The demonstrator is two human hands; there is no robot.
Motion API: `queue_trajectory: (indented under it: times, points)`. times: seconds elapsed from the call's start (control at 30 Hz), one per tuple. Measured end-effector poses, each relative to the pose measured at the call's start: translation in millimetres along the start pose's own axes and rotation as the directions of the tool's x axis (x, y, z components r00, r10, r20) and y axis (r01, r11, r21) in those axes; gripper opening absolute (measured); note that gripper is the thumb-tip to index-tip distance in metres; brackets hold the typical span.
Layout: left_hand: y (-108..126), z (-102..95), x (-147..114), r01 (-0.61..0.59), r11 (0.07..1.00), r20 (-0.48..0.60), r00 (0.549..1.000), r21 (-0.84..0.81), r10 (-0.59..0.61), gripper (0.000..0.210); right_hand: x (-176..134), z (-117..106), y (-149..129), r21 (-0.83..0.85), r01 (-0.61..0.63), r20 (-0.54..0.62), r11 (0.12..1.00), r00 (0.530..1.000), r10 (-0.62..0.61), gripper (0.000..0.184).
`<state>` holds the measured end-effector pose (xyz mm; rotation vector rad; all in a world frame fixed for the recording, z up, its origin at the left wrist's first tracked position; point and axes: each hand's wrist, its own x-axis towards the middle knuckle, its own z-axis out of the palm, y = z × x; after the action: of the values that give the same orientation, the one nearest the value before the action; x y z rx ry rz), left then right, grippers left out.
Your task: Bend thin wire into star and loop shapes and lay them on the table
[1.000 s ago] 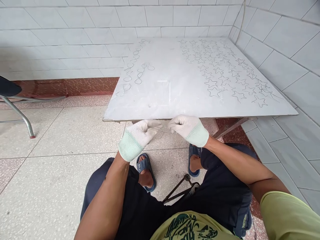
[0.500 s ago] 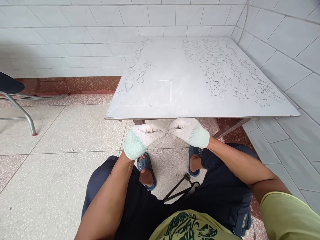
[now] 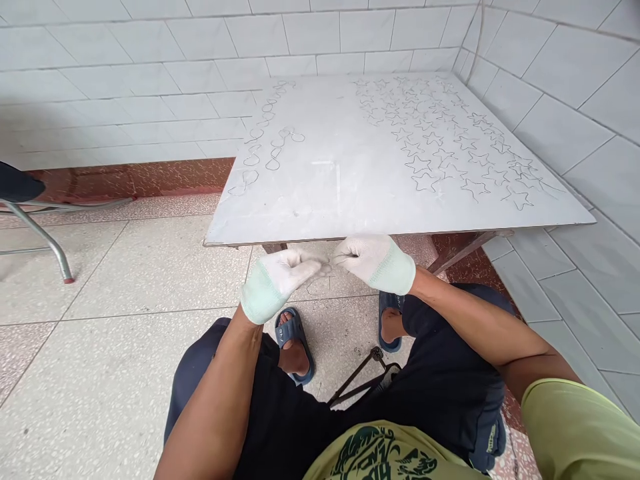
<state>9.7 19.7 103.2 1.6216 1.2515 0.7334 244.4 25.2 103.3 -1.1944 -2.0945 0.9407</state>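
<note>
My left hand (image 3: 287, 273), in a white knit glove with a pale green cuff, is closed in a pinch below the table's front edge. Facing it, my gloved right hand (image 3: 369, 260) is pinched too, its fingertips a small gap from the left ones. Between and under the fingertips a thin bent wire (image 3: 315, 295) shows faintly against the floor; its full shape is hard to make out. On the white tabletop (image 3: 370, 180) lie many star-shaped wires (image 3: 425, 181) at the right and looped wires (image 3: 273, 160) at the left.
Tiled walls (image 3: 310, 32) meet behind and right of the table. A chair with a metal leg (image 3: 45, 233) stands at far left. Below me are my slippered feet (image 3: 295, 343) and a dark folding metal frame (image 3: 357, 377) on the speckled floor.
My fingertips, which were touching, have drawn slightly apart, the left hand shifting left. A bent bit of wire now shows more below them. The camera view has shifted slightly.
</note>
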Motion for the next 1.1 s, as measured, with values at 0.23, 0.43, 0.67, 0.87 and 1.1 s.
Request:
queue_trajectory:
  times: [0.23,0.43,0.67,0.87,1.1]
  points:
    - [-10.2,24.3,4.7,0.057,0.96,-0.107,0.99,-0.275,-0.09,0.034,1.7,9.2,5.1,0.108,-0.082,-0.096,0.991,0.991,0.092,0.013]
    - [-18.1,26.2,9.1,-0.024,0.909,-0.205,0.976,-0.416,-0.068,0.032,1.8,22.7,13.7,0.217,-0.071,-0.191,0.974,0.975,0.114,0.024]
    - [-15.9,22.8,13.6,-0.001,0.891,-0.067,0.997,-0.454,-0.033,0.029,2.6,23.7,19.1,0.053,0.046,-0.214,0.998,0.976,-0.034,0.032]
    - [-29.4,19.0,20.1,0.051,0.784,0.157,0.986,-0.619,0.061,0.038,1.3,12.1,18.8,-0.402,0.167,-0.069,0.9,0.975,-0.212,0.035]
    - [-45.0,26.7,29.6,0.197,0.651,0.315,0.947,-0.733,0.068,0.042,2.3,13.7,24.7,-0.64,0.249,-0.009,0.727,0.943,-0.331,0.037]
